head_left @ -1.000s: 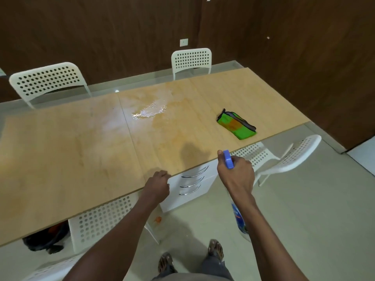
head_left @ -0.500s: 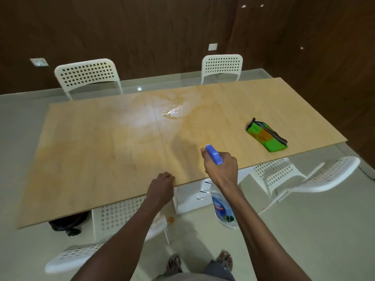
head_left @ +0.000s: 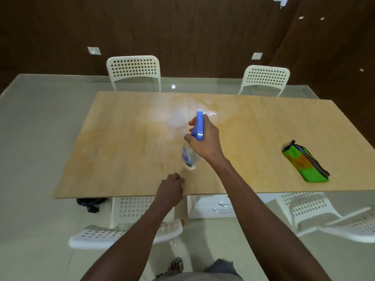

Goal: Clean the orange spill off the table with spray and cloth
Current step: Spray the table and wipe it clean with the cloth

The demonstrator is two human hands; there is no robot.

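My right hand [head_left: 205, 141] grips a clear spray bottle [head_left: 189, 157] by its neck, its blue trigger head [head_left: 199, 125] pointing away from me over the middle of the wooden table [head_left: 125, 147]. A wet, shiny orange spill [head_left: 215, 114] lies on the tabletop just beyond the nozzle, with faint orange staining spreading around it. A folded green cloth [head_left: 305, 162] with an orange stain and dark edging lies on the table at the right. My left hand [head_left: 171, 187] rests at the table's near edge, fingers curled, holding nothing.
Two white perforated chairs [head_left: 135, 73] [head_left: 265, 79] stand at the far side; two more [head_left: 125, 226] [head_left: 316, 216] sit at the near side. A white drawer unit [head_left: 213, 203] and a dark bag [head_left: 91, 202] are under the table. Dark wood walls surround.
My right hand lifted the spray bottle from below the table's edge up and forward over the tabletop toward the spill. The left hand stayed at the near edge.
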